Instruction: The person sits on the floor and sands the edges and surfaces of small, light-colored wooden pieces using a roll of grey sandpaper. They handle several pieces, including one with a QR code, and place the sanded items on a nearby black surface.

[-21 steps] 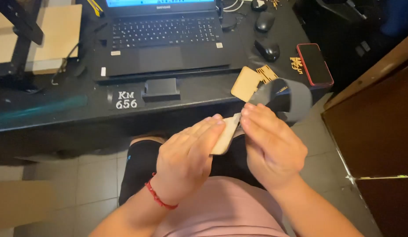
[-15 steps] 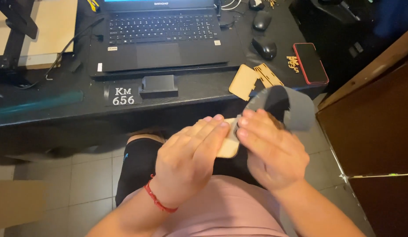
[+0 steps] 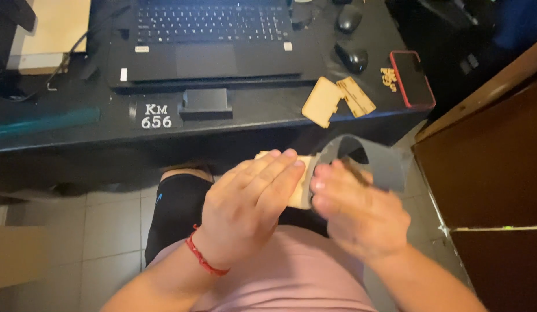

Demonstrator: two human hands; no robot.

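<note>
Head view: left hand [image 3: 248,211] clasps pale wooden piece [image 3: 300,185]; right hand [image 3: 358,214] presses curled grey sandpaper sheet [image 3: 372,162] against it. Sanding seemingly midway; two wooden panels [image 3: 338,99] wait untouched on table [image 3: 257,112].

Your left hand [image 3: 251,211], at centre frame, carries a thin red cord bracelet [image 3: 204,260] around the wrist. Your right hand [image 3: 358,211], centre right, is bare, with no ring or band visible. Both forearms are unsleeved. You wear a pink top [image 3: 291,271] along the bottom centre, and black shorts [image 3: 176,211] with a small blue mark.
</note>
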